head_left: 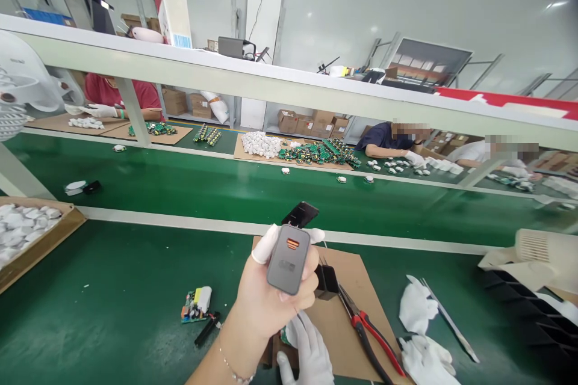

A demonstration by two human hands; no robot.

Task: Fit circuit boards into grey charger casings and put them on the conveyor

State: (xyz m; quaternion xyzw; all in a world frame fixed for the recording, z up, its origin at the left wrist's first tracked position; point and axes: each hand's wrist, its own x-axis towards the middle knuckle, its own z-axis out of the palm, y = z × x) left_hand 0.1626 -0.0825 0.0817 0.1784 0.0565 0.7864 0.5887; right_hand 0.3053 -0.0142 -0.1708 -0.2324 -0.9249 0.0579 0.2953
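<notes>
My left hand [275, 289], bare with white finger cots on some tips, is closed around a dark grey plastic housing [289, 260] with rounded corners and a small slotted window. Just beyond its top edge shows a black flat piece [301, 214]; I cannot tell whether the hand touches it. Lower down, my right hand [309, 352] wears a white glove. Its fingers rest over a circuit board with a white cover [289, 333], mostly hidden beneath them. Beside the left hand stands an open black housing [326, 281] on a cardboard sheet [347, 325].
Red-handled pliers [363, 322] lie on the cardboard. To the right are white gloves [427, 355] and tweezers [451, 322]; to the left, a loose circuit board [197, 305] and a box of white parts [49, 240]. Beyond runs a green conveyor belt [217, 186]. Co-workers sit opposite.
</notes>
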